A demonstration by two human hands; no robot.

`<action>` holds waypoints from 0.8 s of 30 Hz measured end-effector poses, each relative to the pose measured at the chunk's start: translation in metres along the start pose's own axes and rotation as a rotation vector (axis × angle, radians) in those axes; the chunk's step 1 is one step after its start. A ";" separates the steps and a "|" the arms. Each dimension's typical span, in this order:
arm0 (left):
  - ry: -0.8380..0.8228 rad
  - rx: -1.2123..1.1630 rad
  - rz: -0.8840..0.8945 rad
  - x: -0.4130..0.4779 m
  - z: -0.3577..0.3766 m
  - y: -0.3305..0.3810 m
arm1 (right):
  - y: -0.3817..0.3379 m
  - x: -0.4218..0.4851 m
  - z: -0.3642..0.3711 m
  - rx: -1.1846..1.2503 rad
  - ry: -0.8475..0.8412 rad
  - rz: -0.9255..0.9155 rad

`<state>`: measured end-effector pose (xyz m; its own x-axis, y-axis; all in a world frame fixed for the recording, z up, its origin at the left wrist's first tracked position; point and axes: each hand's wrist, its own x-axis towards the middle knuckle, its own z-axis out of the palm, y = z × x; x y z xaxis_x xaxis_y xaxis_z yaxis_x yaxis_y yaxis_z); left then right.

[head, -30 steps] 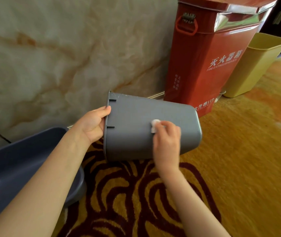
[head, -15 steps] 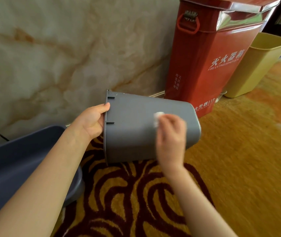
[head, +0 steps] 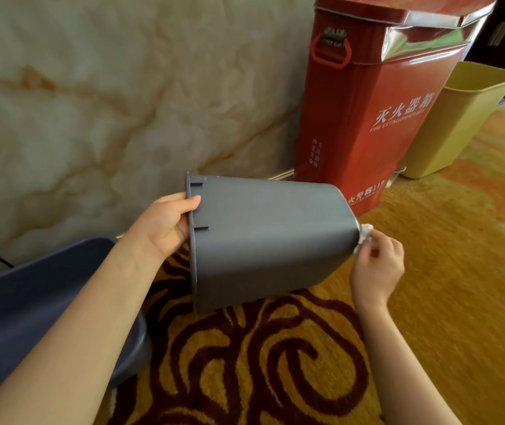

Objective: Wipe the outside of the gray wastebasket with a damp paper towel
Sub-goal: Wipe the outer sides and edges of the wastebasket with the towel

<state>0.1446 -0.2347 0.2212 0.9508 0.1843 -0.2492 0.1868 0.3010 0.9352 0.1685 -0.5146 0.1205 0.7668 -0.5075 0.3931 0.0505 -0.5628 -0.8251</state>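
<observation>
The gray wastebasket (head: 269, 237) lies tipped on its side above the carpet, its open rim to the left and its bottom to the right. My left hand (head: 162, 228) grips the rim, thumb on the outside wall. My right hand (head: 378, 265) pinches a small crumpled white paper towel (head: 364, 234) and presses it against the basket's bottom right edge. The inside of the basket is hidden.
A red fire extinguisher box (head: 377, 111) stands against the marble wall (head: 107, 102) just behind the basket. A yellow wastebasket (head: 457, 121) is to its right. A dark blue plastic bin (head: 15, 308) sits at lower left. Patterned orange carpet (head: 460, 302) covers the floor.
My right hand has slid the paper towel from the middle of the basket's side wall rightward to its bottom edge. The left hand keeps its grip on the rim.
</observation>
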 end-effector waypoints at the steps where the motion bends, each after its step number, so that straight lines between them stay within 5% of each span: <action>1: -0.017 0.002 0.028 -0.001 0.002 0.002 | -0.005 0.004 -0.002 0.029 0.029 0.010; 7: -0.202 0.107 0.112 -0.010 0.001 0.010 | -0.055 0.007 -0.006 0.171 0.013 -0.141; 13: -0.251 0.059 0.011 -0.015 -0.006 0.005 | -0.102 -0.019 0.005 0.270 -0.194 -0.278; 24: -0.130 0.022 -0.152 -0.004 0.004 0.018 | -0.178 -0.058 0.053 0.304 -0.468 -0.531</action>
<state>0.1450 -0.2340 0.2400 0.9350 0.0151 -0.3543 0.3343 0.2958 0.8948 0.1490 -0.3507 0.2233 0.7782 0.1478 0.6103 0.6088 -0.4156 -0.6757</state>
